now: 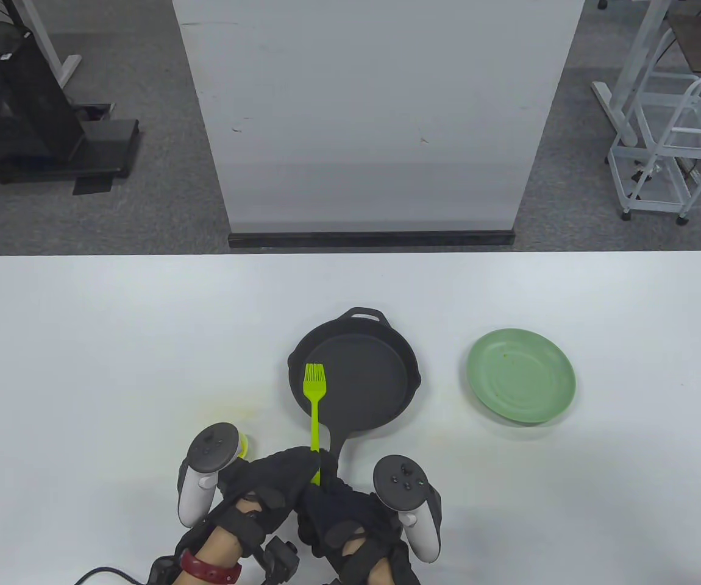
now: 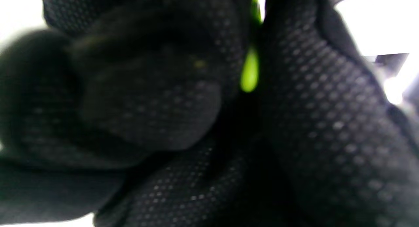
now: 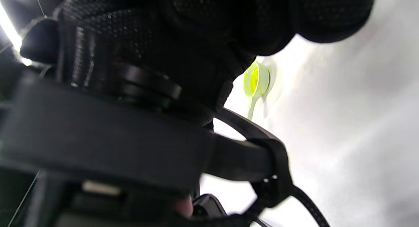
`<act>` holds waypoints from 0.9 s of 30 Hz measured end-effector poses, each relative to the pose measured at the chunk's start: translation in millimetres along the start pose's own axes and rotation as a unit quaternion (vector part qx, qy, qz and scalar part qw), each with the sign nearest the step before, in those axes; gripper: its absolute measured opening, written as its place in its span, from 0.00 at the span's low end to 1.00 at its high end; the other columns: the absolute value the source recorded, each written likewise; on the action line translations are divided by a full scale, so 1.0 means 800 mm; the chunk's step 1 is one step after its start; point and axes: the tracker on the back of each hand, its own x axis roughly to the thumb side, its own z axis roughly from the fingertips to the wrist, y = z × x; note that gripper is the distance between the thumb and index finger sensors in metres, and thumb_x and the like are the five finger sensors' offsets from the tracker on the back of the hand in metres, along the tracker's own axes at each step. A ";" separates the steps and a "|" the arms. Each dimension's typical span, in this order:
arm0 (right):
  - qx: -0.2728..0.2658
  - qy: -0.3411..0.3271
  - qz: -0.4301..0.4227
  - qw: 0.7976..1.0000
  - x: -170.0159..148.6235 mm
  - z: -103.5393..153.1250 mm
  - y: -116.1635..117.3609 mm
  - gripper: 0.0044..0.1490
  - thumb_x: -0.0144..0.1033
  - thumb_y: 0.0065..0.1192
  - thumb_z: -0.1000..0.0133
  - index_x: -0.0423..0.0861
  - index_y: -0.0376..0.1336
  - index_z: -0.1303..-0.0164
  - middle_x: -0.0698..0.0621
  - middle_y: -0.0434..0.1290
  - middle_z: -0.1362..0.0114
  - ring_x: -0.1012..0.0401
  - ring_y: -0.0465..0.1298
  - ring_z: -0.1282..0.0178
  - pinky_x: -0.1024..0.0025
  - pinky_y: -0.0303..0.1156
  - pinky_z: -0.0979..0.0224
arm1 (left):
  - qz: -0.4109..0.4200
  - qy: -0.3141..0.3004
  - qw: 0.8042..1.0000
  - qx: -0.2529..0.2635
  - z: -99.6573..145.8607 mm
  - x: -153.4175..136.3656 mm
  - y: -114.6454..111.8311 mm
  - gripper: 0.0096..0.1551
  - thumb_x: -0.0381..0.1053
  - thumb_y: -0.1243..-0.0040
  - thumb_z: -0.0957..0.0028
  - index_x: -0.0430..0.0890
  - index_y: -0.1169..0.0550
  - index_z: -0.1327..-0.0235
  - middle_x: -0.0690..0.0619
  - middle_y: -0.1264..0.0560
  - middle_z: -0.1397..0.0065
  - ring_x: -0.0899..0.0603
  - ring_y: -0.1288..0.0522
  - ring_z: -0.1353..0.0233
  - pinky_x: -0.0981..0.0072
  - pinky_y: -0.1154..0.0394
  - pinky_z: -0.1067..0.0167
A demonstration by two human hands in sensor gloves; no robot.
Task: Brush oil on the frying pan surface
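Both hands meet at six o'clock of the pan [image 1: 355, 379], left hand [image 1: 277, 478] and right hand [image 1: 341, 518] closed around the brush [image 1: 314, 396], bristles over the pan's nine-o'clock side; brushing appears underway, and sweeping toward three o'clock seems next.

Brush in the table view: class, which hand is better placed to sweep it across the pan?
Probably the left hand: its fingers wrap the green brush handle, bristles already over the frying pan. The right hand sits lower, near the pan's handle.
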 end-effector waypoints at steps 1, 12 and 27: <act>0.003 -0.001 0.010 1.000 0.002 -0.003 0.001 0.25 0.51 0.48 0.46 0.45 0.63 0.50 0.48 0.74 0.54 0.50 0.76 0.53 0.57 0.76 0.53 | 0.010 -0.002 1.000 0.001 0.000 -0.001 0.003 0.26 0.59 0.46 0.47 0.44 0.21 0.47 0.43 0.24 0.34 0.31 0.25 0.37 0.45 0.27 0.45; -0.072 0.013 0.059 0.996 0.016 0.002 -0.049 0.34 0.52 0.51 0.47 0.40 0.62 0.40 0.40 0.73 0.44 0.42 0.74 0.45 0.50 0.74 0.47 | -0.028 0.011 0.997 0.066 0.021 -0.007 0.082 0.24 0.58 0.46 0.48 0.43 0.20 0.51 0.45 0.14 0.52 0.36 0.15 0.57 0.51 0.20 0.62; -0.079 0.243 0.290 0.922 -0.004 -0.075 -0.055 0.49 0.62 0.53 0.50 0.34 0.57 0.34 0.34 0.66 0.36 0.35 0.66 0.38 0.51 0.71 0.45 | 0.005 0.002 0.998 0.058 0.036 -0.043 0.098 0.24 0.58 0.47 0.47 0.43 0.20 0.50 0.47 0.15 0.58 0.38 0.16 0.62 0.52 0.21 0.64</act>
